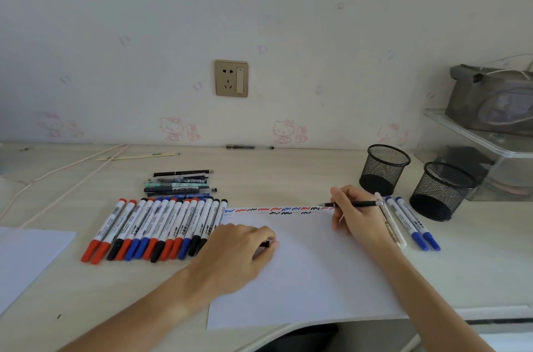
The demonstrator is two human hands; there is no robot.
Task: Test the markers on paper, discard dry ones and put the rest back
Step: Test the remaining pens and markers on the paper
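A pale desk (259, 167) runs along a wall papered with faint pink cartoon cats, a socket (231, 78) set in it above the work. At the near edge the right hand (357, 214) is pinched shut round a slim black pen (353, 203), its tip lying on the top margin of the white paper (302, 271), at the end of a row of red, blue and black squiggles (277, 210). The pen looks light, stiff and smooth, so I'd judge a grip low on the barrel, as now, steadies it best. Across the sheet, the left hand (239, 248) lies knuckles-up on the paper, fingers curled over a small dark piece, likely the cap (264, 244). Just beyond that hand lies a row of whiteboard markers (155, 229), capped and side by side, with a heap of thinner pens (180, 183) behind them. Beside the right hand's wrist lie a white pen (389, 225) and two blue markers (412, 225); past those stand two black mesh cups (385, 168), both seemingly empty. Thin paper will slide unless pinned.
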